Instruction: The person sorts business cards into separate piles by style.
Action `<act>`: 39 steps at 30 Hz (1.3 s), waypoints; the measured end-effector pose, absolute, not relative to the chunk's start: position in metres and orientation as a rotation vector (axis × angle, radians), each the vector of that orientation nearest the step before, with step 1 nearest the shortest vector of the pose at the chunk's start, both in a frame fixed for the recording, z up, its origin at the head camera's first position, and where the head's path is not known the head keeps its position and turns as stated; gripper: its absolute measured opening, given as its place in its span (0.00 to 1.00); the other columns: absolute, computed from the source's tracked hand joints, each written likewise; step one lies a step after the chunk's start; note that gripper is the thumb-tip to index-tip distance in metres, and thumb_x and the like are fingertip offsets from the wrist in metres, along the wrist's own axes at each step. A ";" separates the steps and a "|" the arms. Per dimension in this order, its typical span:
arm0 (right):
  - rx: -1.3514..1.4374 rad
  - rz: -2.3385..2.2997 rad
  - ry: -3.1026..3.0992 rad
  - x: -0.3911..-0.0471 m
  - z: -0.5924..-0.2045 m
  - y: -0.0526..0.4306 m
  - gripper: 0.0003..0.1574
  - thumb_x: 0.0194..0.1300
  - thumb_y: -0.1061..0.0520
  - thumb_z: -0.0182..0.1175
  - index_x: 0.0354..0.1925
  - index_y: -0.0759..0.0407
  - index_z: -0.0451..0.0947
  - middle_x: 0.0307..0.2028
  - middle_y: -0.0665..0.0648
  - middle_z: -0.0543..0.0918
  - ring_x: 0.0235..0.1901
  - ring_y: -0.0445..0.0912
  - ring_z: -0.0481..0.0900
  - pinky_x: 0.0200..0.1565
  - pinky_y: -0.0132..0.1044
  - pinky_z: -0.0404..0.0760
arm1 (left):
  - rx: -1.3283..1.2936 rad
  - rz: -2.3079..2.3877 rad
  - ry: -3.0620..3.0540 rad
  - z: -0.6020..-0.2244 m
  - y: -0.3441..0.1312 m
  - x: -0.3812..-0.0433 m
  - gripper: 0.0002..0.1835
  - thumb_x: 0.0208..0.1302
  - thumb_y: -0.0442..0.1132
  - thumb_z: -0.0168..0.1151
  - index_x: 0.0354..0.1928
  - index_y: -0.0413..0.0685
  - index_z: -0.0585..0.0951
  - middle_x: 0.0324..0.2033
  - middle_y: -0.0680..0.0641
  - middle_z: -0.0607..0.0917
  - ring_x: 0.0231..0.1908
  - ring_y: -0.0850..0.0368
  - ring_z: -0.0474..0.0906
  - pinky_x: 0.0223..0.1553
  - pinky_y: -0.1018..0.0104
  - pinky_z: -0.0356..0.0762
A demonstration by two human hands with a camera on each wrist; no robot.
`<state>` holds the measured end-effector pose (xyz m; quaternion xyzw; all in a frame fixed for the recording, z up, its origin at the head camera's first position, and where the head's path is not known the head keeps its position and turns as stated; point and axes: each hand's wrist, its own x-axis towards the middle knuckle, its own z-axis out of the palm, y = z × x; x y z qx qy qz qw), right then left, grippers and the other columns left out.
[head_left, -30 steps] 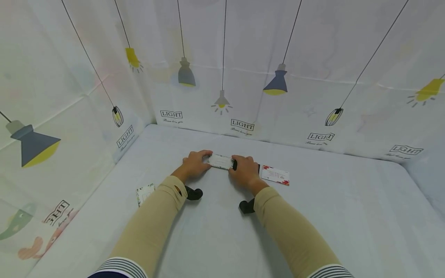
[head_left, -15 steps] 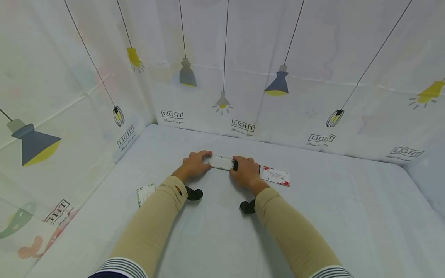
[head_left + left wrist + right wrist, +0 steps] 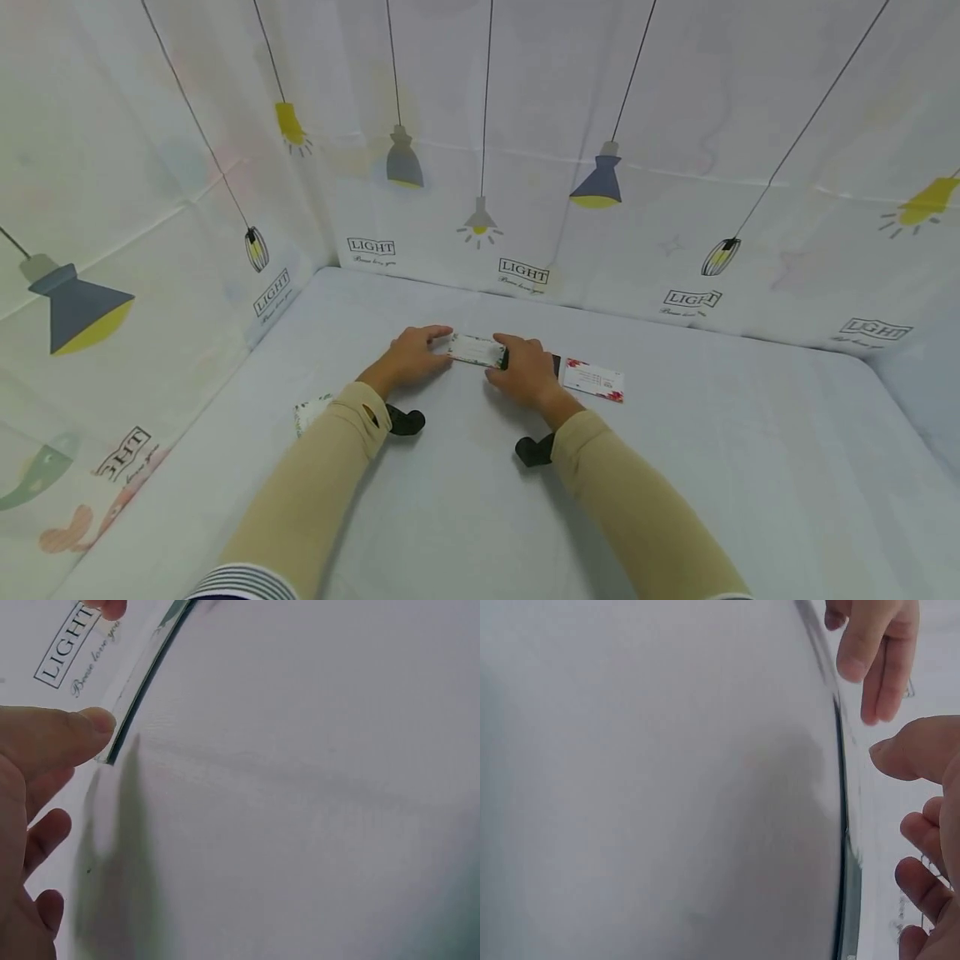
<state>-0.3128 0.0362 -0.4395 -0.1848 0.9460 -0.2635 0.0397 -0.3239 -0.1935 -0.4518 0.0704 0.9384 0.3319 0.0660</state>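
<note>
A white card with a leafy printed border lies near the back of the table, between both hands. My left hand is at its left end, thumb and index finger spread along that end. In the left wrist view the straight thumb overlaps the end of the card, whose edge is dark. My right hand reaches over the card's right end, fingers spread; in the right wrist view its thumb shows a small gap from the card's edge. A black card is partly hidden beneath the right hand.
A white card with red flowers lies right of my right hand. Another leafy card lies at the left, partly covered by my left sleeve. A printed curtain stands behind the white table.
My left hand has drawn slightly left, showing more of the leafy card's left end. The right hand has shifted slightly left over the card's right end.
</note>
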 end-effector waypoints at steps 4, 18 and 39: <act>-0.613 -0.894 2.865 -0.303 -0.436 0.032 0.41 0.65 0.49 0.65 0.72 0.57 0.67 0.66 0.61 0.73 0.64 0.59 0.67 0.64 0.59 0.60 | 0.233 0.943 2.825 -0.445 -0.200 -0.317 0.32 0.64 0.47 0.68 0.70 0.55 0.74 0.65 0.41 0.75 0.65 0.43 0.69 0.65 0.43 0.61; -0.787 -1.038 2.639 -0.256 -0.441 0.011 0.36 0.64 0.52 0.68 0.67 0.60 0.70 0.61 0.55 0.78 0.57 0.51 0.77 0.58 0.49 0.73 | 0.318 0.883 2.776 -0.418 -0.230 -0.263 0.30 0.60 0.46 0.72 0.65 0.54 0.79 0.64 0.44 0.76 0.66 0.41 0.65 0.62 0.38 0.63; -0.979 -0.979 2.487 -0.198 -0.440 -0.051 0.38 0.61 0.48 0.70 0.67 0.55 0.72 0.61 0.48 0.77 0.56 0.44 0.76 0.56 0.39 0.73 | 0.216 0.842 2.891 -0.434 -0.310 -0.189 0.31 0.58 0.47 0.74 0.63 0.50 0.79 0.61 0.35 0.74 0.63 0.32 0.65 0.56 0.32 0.65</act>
